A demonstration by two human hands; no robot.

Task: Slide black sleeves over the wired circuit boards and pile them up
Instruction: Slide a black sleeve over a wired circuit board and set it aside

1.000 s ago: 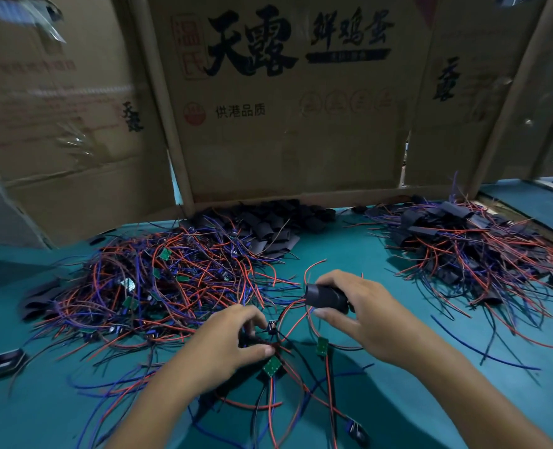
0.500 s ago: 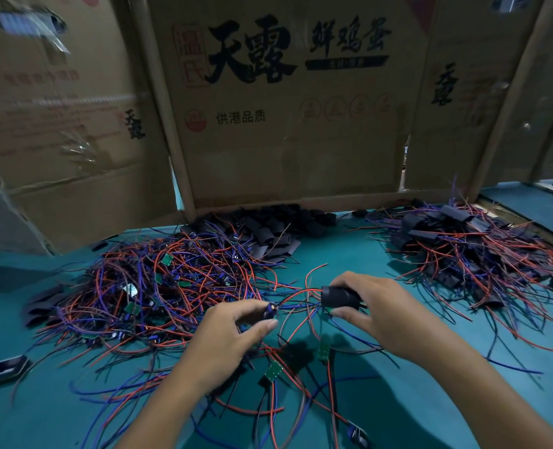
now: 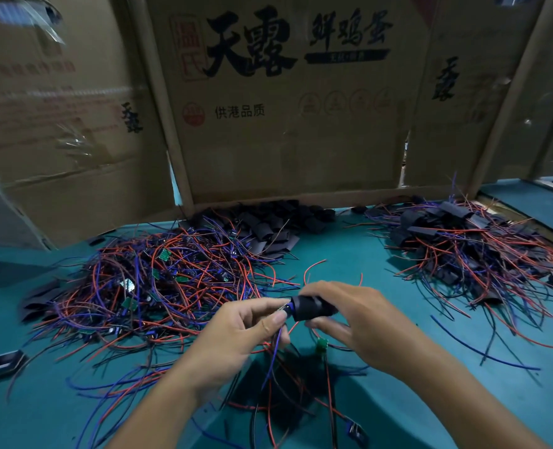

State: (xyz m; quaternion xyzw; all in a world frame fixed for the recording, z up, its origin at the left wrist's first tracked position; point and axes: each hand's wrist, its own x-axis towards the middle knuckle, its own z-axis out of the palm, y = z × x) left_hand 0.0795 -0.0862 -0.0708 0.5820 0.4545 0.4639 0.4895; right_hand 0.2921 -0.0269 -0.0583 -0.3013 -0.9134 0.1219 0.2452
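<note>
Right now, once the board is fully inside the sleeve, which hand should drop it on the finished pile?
Probably the right hand. It already grips the black sleeve, and the pile of sleeved boards lies on its side of the table. The left hand pinches the wired board's end, nearer the unsleeved tangle.

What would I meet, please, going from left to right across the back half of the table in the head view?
Tangled pile of bare wired boards → heap of empty black sleeves → bare strip of teal table → pile of sleeved boards.
</note>
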